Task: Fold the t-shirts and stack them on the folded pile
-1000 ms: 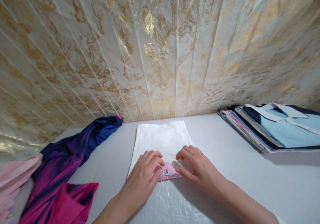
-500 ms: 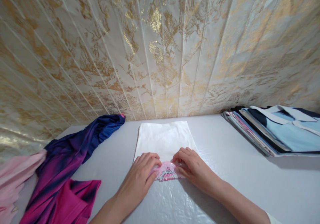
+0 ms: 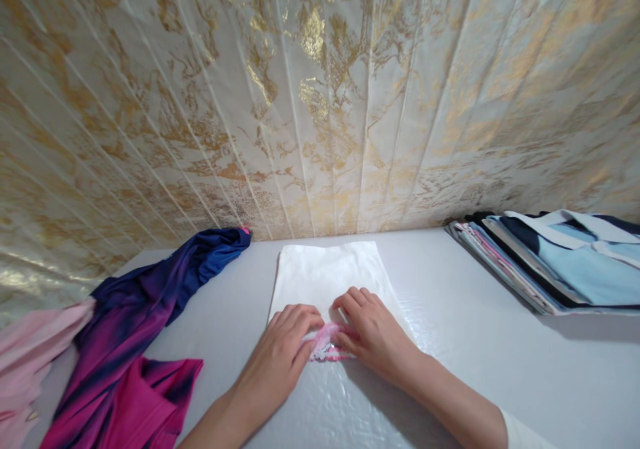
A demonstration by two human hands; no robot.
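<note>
A folded white garment [image 3: 327, 272] lies flat in the middle of the table, its near edge carrying a pink printed patch [image 3: 323, 342] with darker pink and white markings. My left hand [image 3: 283, 352] grips the left side of that near edge, thumb below and fingers curled over the cloth. On the other side my right hand [image 3: 375, 332] pinches the pink part between thumb and bent fingers. The patch is bunched between both hands, and my fingers hide part of it. The exact kind of garment cannot be made out.
To the left lie a crumpled purple, navy and magenta garment [image 3: 135, 322] and a light pink one [image 3: 35, 349]. A stack of folded clothes [image 3: 575, 262] sits at the right. Behind the pale table [image 3: 450, 375] hangs a white and gold patterned curtain [image 3: 320, 115].
My right hand has moved left, closer to my left hand. The pink patch, flatter before, is now bunched and more covered. My left hand has hardly moved.
</note>
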